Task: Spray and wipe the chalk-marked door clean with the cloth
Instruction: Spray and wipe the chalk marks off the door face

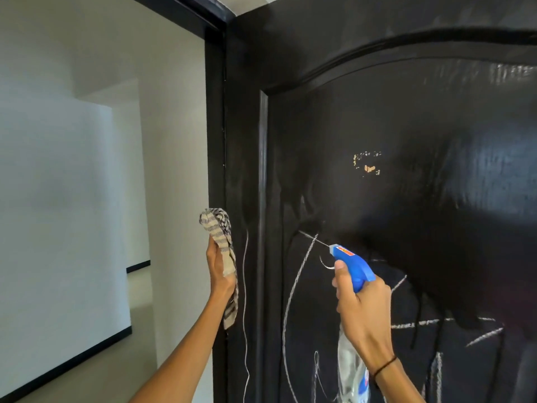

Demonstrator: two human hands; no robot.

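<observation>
A black panelled door [406,126] fills the right of the view. Its upper panel looks wet and dark, with drips running down. White chalk lines [296,286] cover the lower part. My right hand [363,309] grips a clear spray bottle with a blue trigger head [353,261], its nozzle pointing at the door just above the chalk. My left hand [219,269] holds a striped beige cloth [220,237] up beside the door's left edge, not touching the panel.
The black door frame [215,141] runs up the left of the door. White walls [72,170] with black skirting lie to the left, opening onto a corridor. A patch of chipped paint [367,162] shows mid-panel.
</observation>
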